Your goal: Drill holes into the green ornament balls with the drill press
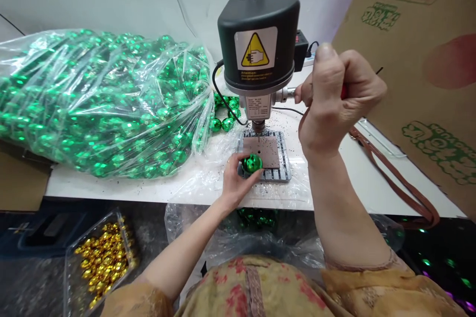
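Note:
Between the thumb and fingers of my left hand (238,176) is a shiny green ball (253,163) with small dark holes in it. The ball is over the front of a brown board (273,151), which lies on the slotted metal base (284,171) of a bench drill press (258,39). Above the board, behind the ball, is the drill's chuck (258,126). My right hand (334,94) is closed around the drill press's feed handle (291,93), raised to the right of the drill head. Part of a red knob shows between its fingers.
A large clear bag of green shiny balls (111,104) fills the table's left side. A loose green bead string (227,121) lies behind the drill. At right stand a cardboard box (420,59) and a brown strap (401,183). A clear bin of gold balls (106,252) sits below left.

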`<state>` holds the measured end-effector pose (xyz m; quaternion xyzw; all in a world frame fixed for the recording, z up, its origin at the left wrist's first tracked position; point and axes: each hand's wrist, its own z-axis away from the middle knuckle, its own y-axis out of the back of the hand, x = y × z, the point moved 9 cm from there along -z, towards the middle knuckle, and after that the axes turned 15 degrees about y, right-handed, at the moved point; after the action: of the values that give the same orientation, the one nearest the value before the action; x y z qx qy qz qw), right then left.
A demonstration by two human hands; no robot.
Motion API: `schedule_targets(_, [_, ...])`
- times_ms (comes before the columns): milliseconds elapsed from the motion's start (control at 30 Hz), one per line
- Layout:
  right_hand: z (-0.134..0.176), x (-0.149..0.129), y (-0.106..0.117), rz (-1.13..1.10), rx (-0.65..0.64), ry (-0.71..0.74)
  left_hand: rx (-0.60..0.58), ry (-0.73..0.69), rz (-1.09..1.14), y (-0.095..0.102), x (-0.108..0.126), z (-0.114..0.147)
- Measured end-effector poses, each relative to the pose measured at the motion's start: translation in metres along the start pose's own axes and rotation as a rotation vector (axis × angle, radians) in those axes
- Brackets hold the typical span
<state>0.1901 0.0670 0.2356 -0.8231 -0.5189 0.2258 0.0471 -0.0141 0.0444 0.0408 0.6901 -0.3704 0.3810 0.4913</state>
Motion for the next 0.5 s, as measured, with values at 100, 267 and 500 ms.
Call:
schedule_targets(100, [0.001,0.0,-0.001,0.016,-0.026,-0.015,-0.208,-0.186,-0.054,0.001,0.011,0.05])
schedule_targets(267, [0.003,0.004,-0.001,-0.041,0.0,-0.046,-0.553,-0.634,-0.431,-0.023,0.006,0.135])
schedule_targets(500, [0.003,0.002,0.002,-0.111,0.064,-0.027,-0.087,-0.36,-0.284,0.023,0.003,0.005])
